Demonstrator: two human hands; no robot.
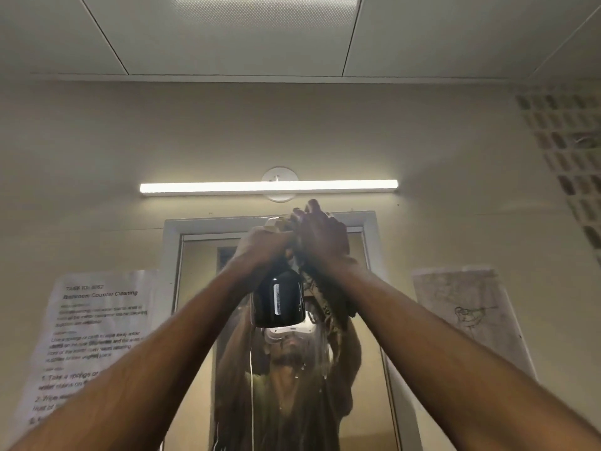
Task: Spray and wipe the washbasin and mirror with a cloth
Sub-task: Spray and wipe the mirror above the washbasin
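- Black spray bottle (280, 299), one, hangs from the left hand (261, 244), whose fingers curl round its neck near the mirror (201, 320) top.
- One patterned cloth (325, 304) is pressed against the glass under the right hand (320, 236); how far its fingers curl is unclear.
- Two paper sheets flank the mirror: a printed one (97, 336) left, a sketched one (468, 314) right.
- Contents of the bottle cannot be seen.

The room is dim and yellowish, lit mainly by a glaring tube lamp (268, 187) above the mirror (276, 336), with a ceiling panel (266, 3) glowing at the top edge. The raised hands show dark against it. The wall notice (94, 336) is blurred, and straight lines bow toward the edges.
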